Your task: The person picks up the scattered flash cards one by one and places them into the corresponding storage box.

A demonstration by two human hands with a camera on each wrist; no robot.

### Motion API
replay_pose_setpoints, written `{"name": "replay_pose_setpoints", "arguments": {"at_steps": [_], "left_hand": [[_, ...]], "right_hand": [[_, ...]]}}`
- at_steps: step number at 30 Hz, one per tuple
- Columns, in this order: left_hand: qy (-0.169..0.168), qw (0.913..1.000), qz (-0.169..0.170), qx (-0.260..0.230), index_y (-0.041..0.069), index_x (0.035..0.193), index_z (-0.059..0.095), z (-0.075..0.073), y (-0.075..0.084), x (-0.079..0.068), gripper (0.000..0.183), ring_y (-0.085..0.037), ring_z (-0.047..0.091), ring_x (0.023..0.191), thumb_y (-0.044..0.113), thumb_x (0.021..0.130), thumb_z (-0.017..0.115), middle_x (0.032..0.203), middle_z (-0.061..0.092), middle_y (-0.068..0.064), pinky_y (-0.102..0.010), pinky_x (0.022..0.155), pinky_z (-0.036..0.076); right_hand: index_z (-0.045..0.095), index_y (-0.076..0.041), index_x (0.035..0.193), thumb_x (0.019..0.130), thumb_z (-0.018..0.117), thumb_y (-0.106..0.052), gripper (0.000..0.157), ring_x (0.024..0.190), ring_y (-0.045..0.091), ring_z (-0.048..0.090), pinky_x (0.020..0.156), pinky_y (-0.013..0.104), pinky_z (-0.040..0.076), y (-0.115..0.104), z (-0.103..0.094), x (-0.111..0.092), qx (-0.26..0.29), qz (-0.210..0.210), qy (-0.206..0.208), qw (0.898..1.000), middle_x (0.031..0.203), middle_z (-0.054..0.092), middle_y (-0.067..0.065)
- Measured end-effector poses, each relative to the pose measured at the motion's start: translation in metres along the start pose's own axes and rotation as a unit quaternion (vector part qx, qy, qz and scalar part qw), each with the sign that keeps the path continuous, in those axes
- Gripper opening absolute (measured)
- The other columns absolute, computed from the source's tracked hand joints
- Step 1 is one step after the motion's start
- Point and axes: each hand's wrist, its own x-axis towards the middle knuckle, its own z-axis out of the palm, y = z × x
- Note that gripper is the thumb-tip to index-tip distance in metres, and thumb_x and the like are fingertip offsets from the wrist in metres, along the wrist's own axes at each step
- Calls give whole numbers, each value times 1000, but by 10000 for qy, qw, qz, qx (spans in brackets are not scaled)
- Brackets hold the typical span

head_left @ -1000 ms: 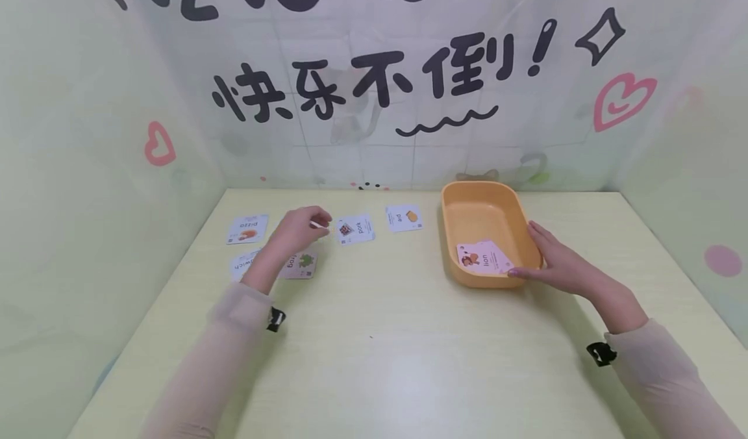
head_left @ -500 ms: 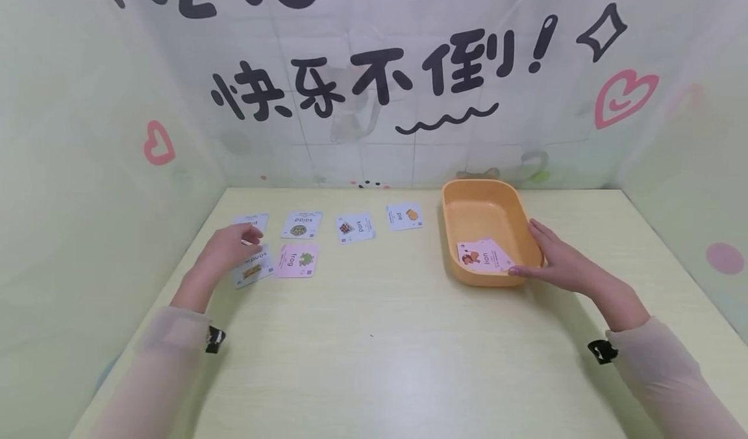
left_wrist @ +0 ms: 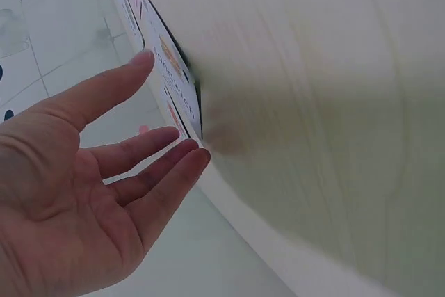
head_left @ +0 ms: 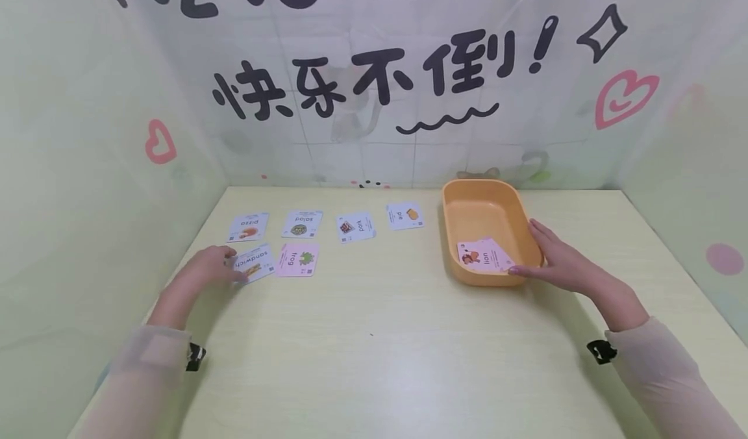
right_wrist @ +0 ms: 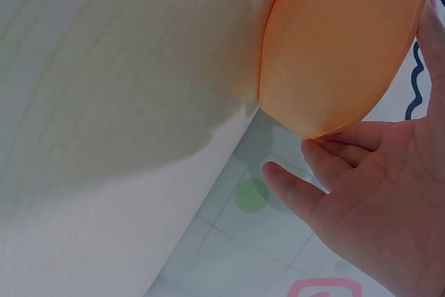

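Note:
My left hand [head_left: 204, 269] is at the left end of the blue sandwich card [head_left: 254, 262], thumb and fingers spread apart. In the left wrist view a gap shows between the thumb [left_wrist: 111, 92] and the other fingers, with the card beyond them. Beside it lies the pink frog card [head_left: 297, 260]. Behind are the pizza card [head_left: 248, 227], salad card [head_left: 301, 224], pork card [head_left: 355, 226] and pie card [head_left: 404, 215]. My right hand [head_left: 563, 265] rests against the near right corner of an orange bin [head_left: 452, 231], thumb on the rim and fairly straight fingers along the outer side.
Inside the bin, at its near end, the pink lion card [head_left: 482, 257] lies on top of another pink card. The pale wooden table [head_left: 374, 361] ends against a printed wall sheet [head_left: 362, 153] at the back, with light walls on both sides.
My left hand has moved left and toward me, from beside the pork card, past the pizza card, to the sandwich card. The salad card is uncovered. My right hand and the bin stay put.

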Motion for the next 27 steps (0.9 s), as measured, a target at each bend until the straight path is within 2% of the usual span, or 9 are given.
{"name": "replay_pose_setpoints", "arguments": {"at_steps": [3, 6, 10, 16, 27], "left_hand": [[-1, 9999, 75, 118, -16, 142, 37, 4, 1, 1, 86, -49, 53, 114, 29, 82, 79, 136, 47, -40, -63, 99, 44], [117, 9992, 202, 323, -16, 141, 39, 7, 2, 2, 86, -46, 54, 107, 28, 80, 80, 132, 48, -41, -61, 95, 46], [172, 9985, 181, 479, -15, 141, 40, 8, 4, 1, 83, -42, 53, 102, 27, 81, 80, 128, 48, -39, -57, 89, 47], [246, 9988, 120, 414, -13, 142, 40, 9, 4, 2, 84, -39, 53, 97, 26, 80, 81, 123, 47, -37, -51, 83, 48], [373, 9990, 8, 229, -13, 142, 37, 12, -1, 3, 81, -42, 51, 99, 21, 81, 79, 127, 40, -41, -55, 85, 47]], "right_hand": [[0, 5, 156, 84, 70, -59, 119, 146, 56, 13, 114, 72, 21, 0, -1, 0, -14, 32, -11, 10000, 163, 3, 32], [1, 6, 156, 84, 71, -58, 119, 146, 56, 13, 114, 72, 21, 0, -1, -1, -14, 24, 9, 10000, 163, 3, 32], [1, 6, 156, 85, 71, -56, 118, 146, 57, 13, 113, 73, 22, -1, -1, -2, -27, -57, 28, 10000, 162, 4, 33], [3, 7, 156, 85, 72, -56, 117, 145, 57, 15, 113, 72, 23, 0, 0, -2, -90, -107, 52, 9999, 162, 5, 33], [3, 7, 156, 85, 72, -56, 117, 146, 56, 14, 114, 72, 23, 2, 2, 0, -104, -127, 76, 9998, 162, 5, 33]]}}
